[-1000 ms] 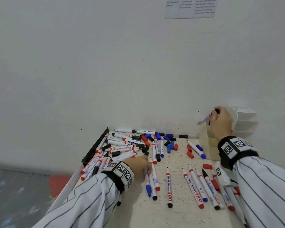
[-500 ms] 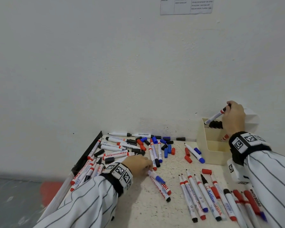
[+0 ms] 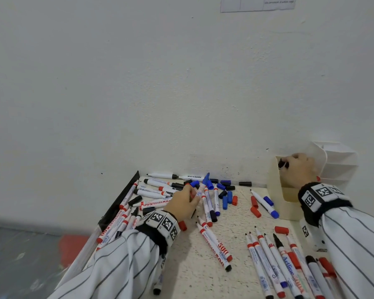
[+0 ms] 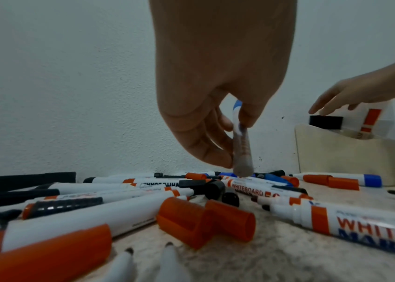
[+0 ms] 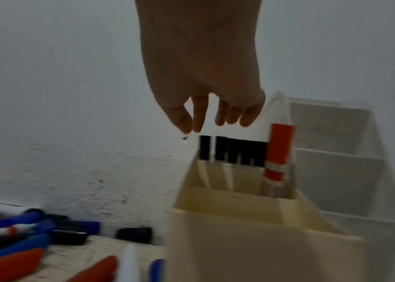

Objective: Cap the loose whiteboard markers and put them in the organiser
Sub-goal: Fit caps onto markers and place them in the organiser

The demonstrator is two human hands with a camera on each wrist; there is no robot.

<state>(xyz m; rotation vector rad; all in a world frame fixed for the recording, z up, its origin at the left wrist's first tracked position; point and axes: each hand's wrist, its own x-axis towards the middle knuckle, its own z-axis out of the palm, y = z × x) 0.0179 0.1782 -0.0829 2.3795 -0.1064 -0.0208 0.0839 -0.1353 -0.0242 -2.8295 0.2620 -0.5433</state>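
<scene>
Head view: my left hand point(image 3: 183, 205) grasps a blue-capped marker point(image 3: 203, 186) above the table's point(image 3: 235, 283) far left corner. Left wrist view: its fingers point(image 4: 206, 150) pinch the barrel. Right wrist view: my right hand point(image 5: 206, 76) hangs released, holding nothing, over capped markers point(image 5: 278, 152) in the organiser point(image 5: 240, 238), far right corner.

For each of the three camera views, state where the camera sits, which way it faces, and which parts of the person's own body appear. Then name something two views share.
Head: worn on the head, looking forward and down at the table; shows both striped sleeves, left hand, right hand.
Left wrist: looks along the left hand pinching a blue marker.
Right wrist: looks along the right hand, empty above the organiser.
Shared: all show the organiser.
</scene>
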